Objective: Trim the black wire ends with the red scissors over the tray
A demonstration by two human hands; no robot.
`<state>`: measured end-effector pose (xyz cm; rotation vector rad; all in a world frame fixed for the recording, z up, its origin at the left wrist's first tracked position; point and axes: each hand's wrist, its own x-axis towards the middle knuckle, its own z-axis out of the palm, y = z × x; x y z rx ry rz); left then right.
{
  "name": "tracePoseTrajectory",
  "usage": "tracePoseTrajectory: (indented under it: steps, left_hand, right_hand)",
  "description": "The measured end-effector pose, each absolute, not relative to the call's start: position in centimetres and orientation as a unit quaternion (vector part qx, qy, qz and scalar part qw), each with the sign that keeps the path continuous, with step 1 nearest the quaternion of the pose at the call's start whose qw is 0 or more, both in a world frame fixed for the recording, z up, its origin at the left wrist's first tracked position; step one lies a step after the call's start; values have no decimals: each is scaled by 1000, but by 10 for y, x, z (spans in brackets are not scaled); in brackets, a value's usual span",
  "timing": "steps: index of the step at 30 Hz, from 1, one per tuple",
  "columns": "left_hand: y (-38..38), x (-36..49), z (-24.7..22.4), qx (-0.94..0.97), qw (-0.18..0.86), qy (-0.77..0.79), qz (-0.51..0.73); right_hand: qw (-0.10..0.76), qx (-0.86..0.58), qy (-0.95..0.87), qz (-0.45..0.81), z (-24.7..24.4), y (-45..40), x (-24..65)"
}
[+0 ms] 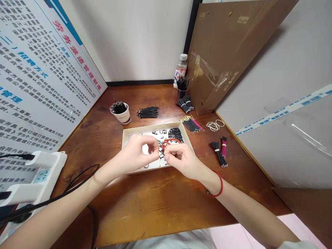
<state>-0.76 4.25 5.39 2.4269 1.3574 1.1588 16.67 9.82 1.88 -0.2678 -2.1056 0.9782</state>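
Both hands meet over a shallow cream box (126,137). My left hand (141,152) is pinched at thumb and forefinger, and my right hand (181,159), with a red cord round its wrist, pinches close beside it. A small dark piece shows between the fingertips, too small to name. Behind the hands, red-handled pliers (172,140) lie in the box. A heap of short black pieces (175,134) fills its back right corner, with loose black bits scattered on the white bottom.
Behind the box stand a paper cup (123,116) of black wires, a wire pile (147,112), a dark cup (182,91) and a bottle (181,71). Wire bundles (219,154) and rubber bands (215,125) lie right; a power strip (49,176) is left.
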Motion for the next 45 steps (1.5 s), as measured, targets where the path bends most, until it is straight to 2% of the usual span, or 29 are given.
tracePoseTrajectory:
  steps: [6,14,21,25,27,31,38,42,45]
  left_hand:
    - [59,-37,53,761,-47,519,388]
    - [66,-36,48,776,-36,509,371]
    - [66,-23,46,755,27,550,357]
    - [51,-3,52,737,202,515,387]
    - [47,4,54,734,236,519,370]
    - [47,7,54,745,253,509,349]
    - [45,-2,45,737,272,494,372]
    - [43,-22,53,698,206,506,464]
    - [38,-26,58,711,174,508,454]
  right_hand:
    - [401,-56,-820,406,30,86,186]
    - [390,-146,-819,394,39,102,193]
    - [377,-189,-837,349,34,105,190]
    - [368,-205,-856,301,36,98,186]
    - [365,-201,-871,260,37,94,183]
    - [351,-195,-893,203,38,91,180]
    - [330,-192,-893,236,38,95,185]
    - [333,-191,-893,236,39,100,197]
    - [353,-204,-890,203,40,98,198]
